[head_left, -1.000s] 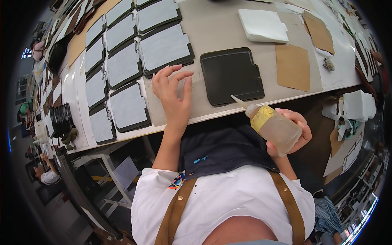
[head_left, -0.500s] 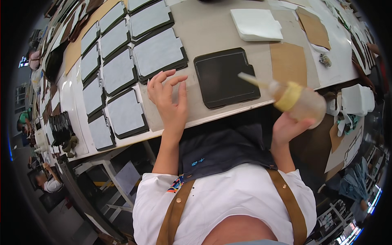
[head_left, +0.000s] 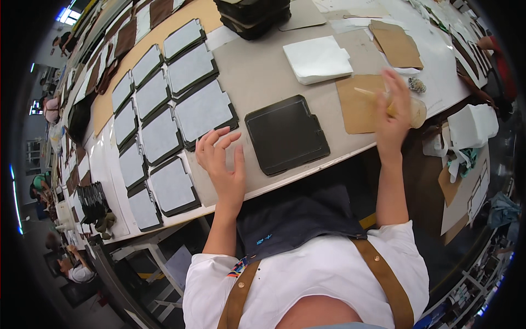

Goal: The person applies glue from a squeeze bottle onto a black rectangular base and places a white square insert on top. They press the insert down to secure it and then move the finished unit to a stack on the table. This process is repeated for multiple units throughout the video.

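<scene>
A black flat panel (head_left: 286, 137) with a notched right edge lies before me near the table's front edge. My left hand (head_left: 222, 164) is raised left of it, empty, its fingers loosely bent and apart. My right hand (head_left: 393, 120), somewhat blurred, is over a squeeze bottle (head_left: 418, 113) with a pale nozzle and yellow band. The bottle lies on its side by a brown card (head_left: 350, 104), partly hidden by the hand; the fingers stretch upward, not wrapped round it. Rows of black panels topped with pale grey sheets (head_left: 205, 109) lie to the left.
A stack of white sheets (head_left: 318, 59) lies beyond the black panel. Farther back stand a black stack (head_left: 252, 15) and another brown card (head_left: 395, 45). A crumpled ball (head_left: 416, 85) sits near the bottle. White bags (head_left: 471, 126) are at the right, beyond the table edge. Other people work around.
My right hand has moved up and away from me, taking the bottle from the air beside the black panel onto the table by the brown card. Its grip has loosened. The view has shifted.
</scene>
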The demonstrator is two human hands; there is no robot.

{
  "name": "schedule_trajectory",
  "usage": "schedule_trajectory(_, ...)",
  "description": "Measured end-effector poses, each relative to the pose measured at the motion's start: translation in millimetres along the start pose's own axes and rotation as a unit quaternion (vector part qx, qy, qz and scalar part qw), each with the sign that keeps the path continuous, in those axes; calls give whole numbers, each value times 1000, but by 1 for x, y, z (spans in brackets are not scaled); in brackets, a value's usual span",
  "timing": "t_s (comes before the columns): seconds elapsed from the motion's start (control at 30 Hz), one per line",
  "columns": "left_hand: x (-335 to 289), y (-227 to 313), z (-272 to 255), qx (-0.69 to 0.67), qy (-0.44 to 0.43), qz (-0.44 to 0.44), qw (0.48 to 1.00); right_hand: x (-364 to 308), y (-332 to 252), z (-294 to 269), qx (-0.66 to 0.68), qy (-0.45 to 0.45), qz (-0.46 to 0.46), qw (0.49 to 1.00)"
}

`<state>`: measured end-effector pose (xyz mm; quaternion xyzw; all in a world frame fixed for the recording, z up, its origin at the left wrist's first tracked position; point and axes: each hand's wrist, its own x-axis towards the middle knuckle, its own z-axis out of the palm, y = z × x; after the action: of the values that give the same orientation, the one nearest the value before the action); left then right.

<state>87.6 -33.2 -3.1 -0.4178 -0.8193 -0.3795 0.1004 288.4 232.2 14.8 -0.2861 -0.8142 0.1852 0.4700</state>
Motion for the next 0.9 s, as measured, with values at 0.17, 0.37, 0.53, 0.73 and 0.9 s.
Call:
schedule_trajectory(0.17,44,29,4,-6,-54,113,992,30,-6,71,-23,-166,-129,977)
schedule_trajectory(0.37,95,46,42,-6,-150,220,964,35,1,85,-13,-189,-58,980)
schedule_trajectory(0.53,112,43,84,43,-191,248,949,45,7,84,198,-107,184,957)
schedule_trajectory(0.73,120,39,100,58,-218,250,942,79,46,18,555,309,253,730)
schedule_trajectory(0.9,123,61,84,-60,-215,202,954,63,-10,-12,326,346,53,878)
